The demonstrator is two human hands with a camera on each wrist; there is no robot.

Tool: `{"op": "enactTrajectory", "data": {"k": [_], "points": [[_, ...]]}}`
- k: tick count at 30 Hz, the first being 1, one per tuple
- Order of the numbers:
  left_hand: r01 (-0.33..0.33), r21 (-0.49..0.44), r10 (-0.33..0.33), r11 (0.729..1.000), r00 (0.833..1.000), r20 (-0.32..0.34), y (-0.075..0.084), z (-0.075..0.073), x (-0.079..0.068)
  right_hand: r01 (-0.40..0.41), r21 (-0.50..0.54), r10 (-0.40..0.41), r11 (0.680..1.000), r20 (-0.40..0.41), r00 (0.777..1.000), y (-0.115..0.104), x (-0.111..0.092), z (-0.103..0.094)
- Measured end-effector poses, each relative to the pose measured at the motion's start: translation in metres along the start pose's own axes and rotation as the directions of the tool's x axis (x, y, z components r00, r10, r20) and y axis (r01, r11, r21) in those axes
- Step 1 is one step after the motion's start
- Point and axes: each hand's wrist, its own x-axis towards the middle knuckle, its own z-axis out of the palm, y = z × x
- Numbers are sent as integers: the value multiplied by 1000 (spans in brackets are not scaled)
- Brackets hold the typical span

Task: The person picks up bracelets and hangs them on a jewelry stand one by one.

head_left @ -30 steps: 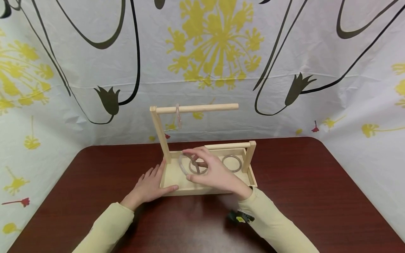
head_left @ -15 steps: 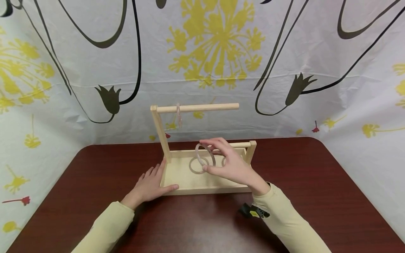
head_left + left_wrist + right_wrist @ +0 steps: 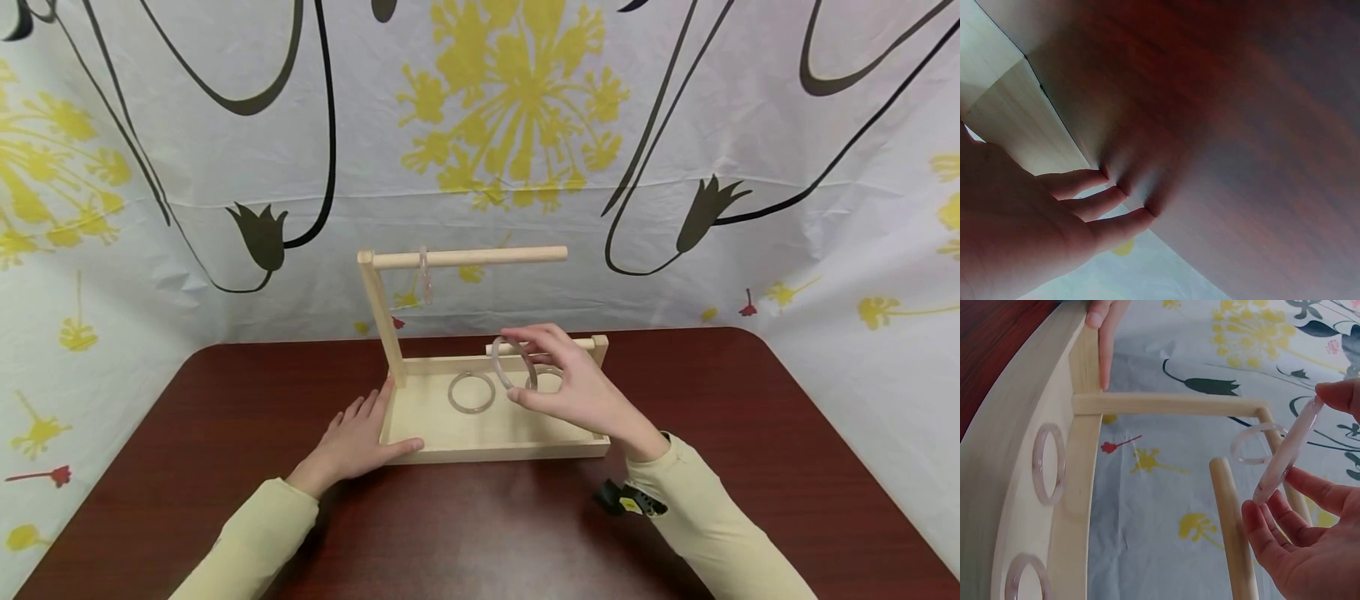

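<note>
A pale ring is held across its width between thumb and fingers in the grip of the right hand, just beside the free tip of the lower rod. The wooden tray is touched at its left end by the left hand. For clean threading, the opening is best turned square to the tip, fingers kept outside the rim.

Translucent ring in right hand above wooden tray, left hand at tray's end.
</note>
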Motion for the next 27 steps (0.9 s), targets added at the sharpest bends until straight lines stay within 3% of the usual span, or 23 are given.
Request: {"op": "enactTrajectory", "data": {"k": [13, 27], "points": [[9, 4, -9, 1000, 1000, -6, 0, 1, 0, -9, -39, 10, 999, 6, 1000, 4, -7, -17], [5, -6, -5, 1000, 1000, -2, -1, -1, 0, 51, -133, -48, 990, 27, 998, 4, -2, -37]]}}
